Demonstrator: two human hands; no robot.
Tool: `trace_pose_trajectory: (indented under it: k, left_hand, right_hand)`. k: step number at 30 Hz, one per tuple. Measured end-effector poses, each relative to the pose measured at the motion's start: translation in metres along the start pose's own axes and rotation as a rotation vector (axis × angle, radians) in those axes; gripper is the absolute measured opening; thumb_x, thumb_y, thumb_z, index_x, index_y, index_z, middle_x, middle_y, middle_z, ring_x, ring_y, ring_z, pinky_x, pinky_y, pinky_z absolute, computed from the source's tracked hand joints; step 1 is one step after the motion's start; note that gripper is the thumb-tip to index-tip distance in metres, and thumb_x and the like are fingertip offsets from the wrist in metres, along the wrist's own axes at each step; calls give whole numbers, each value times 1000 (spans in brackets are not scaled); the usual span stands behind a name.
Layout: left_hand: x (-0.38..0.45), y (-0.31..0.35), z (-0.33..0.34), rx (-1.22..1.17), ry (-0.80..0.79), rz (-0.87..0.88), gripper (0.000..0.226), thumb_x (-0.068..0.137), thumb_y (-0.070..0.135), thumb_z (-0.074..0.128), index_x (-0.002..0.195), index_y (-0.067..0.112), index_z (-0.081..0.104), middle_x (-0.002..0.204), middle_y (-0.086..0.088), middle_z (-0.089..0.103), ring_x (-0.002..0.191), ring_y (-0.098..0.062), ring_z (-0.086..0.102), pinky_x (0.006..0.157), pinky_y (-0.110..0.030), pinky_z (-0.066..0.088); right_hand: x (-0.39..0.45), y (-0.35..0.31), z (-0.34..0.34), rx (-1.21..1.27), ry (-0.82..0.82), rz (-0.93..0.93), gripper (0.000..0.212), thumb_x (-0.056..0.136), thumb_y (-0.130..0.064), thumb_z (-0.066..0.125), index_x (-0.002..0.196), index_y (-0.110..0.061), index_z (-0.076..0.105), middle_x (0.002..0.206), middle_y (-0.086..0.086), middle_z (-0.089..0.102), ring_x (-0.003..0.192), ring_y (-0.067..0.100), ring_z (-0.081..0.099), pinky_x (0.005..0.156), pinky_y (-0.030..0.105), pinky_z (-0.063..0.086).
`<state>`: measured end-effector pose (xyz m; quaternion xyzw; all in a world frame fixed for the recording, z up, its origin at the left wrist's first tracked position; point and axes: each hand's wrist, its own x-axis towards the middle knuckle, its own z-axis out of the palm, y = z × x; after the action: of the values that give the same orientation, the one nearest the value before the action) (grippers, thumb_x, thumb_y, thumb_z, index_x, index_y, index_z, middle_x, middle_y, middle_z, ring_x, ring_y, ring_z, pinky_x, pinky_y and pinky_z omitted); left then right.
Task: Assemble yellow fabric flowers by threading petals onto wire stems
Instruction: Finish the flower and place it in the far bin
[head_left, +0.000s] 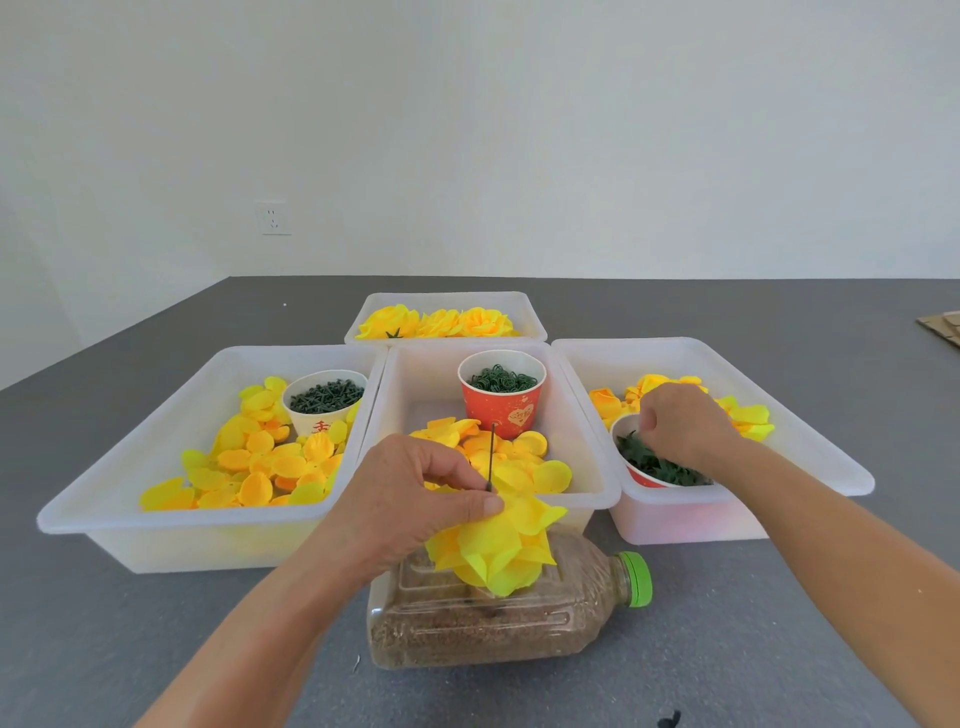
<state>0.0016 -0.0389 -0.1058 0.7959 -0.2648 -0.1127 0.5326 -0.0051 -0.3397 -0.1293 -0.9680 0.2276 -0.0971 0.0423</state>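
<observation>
My left hand (415, 499) pinches a half-built yellow flower (498, 551) at its top, above a lying bottle. A thin dark wire stem (491, 457) sticks straight up out of the petals between my thumb and fingers. My right hand (680, 431) reaches into a red cup of green leaf pieces (654, 467) in the right bin, fingers curled down into the pieces; what they hold is hidden. Loose yellow petals (249, 467) fill the left bin, and more yellow petals (524, 457) lie in the middle bin.
A plastic bottle (519, 618) with a green cap lies on its side near me. Translucent bins: left bin (119, 499), middle bin (582, 441), right bin (810, 452), far bin (530, 317) with finished flowers. A white cup (324, 400) and a red cup (501, 395) hold green parts.
</observation>
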Motion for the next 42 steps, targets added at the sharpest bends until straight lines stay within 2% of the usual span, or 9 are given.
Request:
trace_pose_trajectory:
  k: [5, 10, 16, 23, 27, 32, 34, 37, 42]
  left_hand:
    - [-1, 0, 0, 1, -3, 4, 11, 65, 16, 83, 70, 10, 74, 81, -5, 73, 90, -21, 65, 88, -40, 49]
    - [0, 1, 0, 2, 2, 10, 11, 64, 14, 83, 70, 9, 75, 80, -4, 73, 89, -21, 65, 89, -41, 50]
    - [1, 3, 0, 15, 0, 14, 10, 64, 14, 83, 70, 9, 75, 80, -4, 73, 89, -20, 65, 90, -41, 49]
    - [0, 3, 0, 14, -8, 17, 9, 64, 14, 82, 67, 12, 74, 79, -4, 73, 89, -21, 65, 91, -42, 49]
    - [1, 3, 0, 22, -3, 15, 10, 64, 15, 82, 68, 11, 74, 80, -3, 73, 89, -19, 65, 90, -39, 49]
    - [1, 3, 0, 32, -16, 25, 8, 65, 15, 82, 67, 13, 74, 79, -3, 73, 88, -19, 65, 88, -36, 49]
    - [2, 2, -1, 32, -23, 33, 8, 66, 16, 82, 68, 13, 75, 79, -3, 73, 87, -18, 65, 84, -30, 49]
    - [2, 1, -3, 39, -28, 49, 10, 67, 20, 81, 74, 15, 76, 80, 0, 74, 86, -13, 66, 78, -20, 48]
    - [0, 4, -9, -38, -84, 29, 32, 56, 34, 83, 84, 20, 75, 91, 2, 74, 94, -14, 65, 85, -26, 51]
  right_hand:
    - [-3, 11, -12, 410, -34, 123, 19, 80, 4, 58, 84, -8, 72, 68, -3, 57, 75, 19, 58, 73, 23, 46]
    - [-11, 16, -9, 606, -97, 210, 17, 87, 9, 52, 84, -1, 65, 70, 12, 62, 54, 17, 56, 37, 10, 39]
    - [-15, 16, -4, 629, -2, 152, 13, 76, 7, 66, 79, -5, 71, 67, 9, 64, 68, 19, 57, 75, 32, 51]
    - [-16, 9, 3, 500, -64, 130, 11, 87, -2, 60, 77, -1, 65, 63, 4, 61, 58, 15, 60, 56, 22, 43]
    - [-17, 5, 0, 364, -62, 101, 12, 83, 3, 57, 79, 4, 69, 81, 17, 68, 81, 26, 63, 69, 28, 48]
    - [-17, 6, 1, 506, -19, 94, 16, 86, 4, 55, 91, -1, 69, 79, 7, 61, 81, 24, 60, 69, 23, 43]
    - [-17, 7, 2, 551, -9, 111, 14, 88, 1, 54, 87, 0, 68, 68, 3, 59, 65, 17, 58, 60, 22, 42]
    - [-17, 9, 2, 647, 32, 174, 15, 84, -1, 59, 72, -7, 65, 61, 5, 63, 59, 13, 55, 67, 31, 47]
    - [-25, 5, -8, 916, 195, 211, 20, 72, 7, 61, 62, -10, 61, 56, 11, 65, 61, 19, 58, 65, 35, 48]
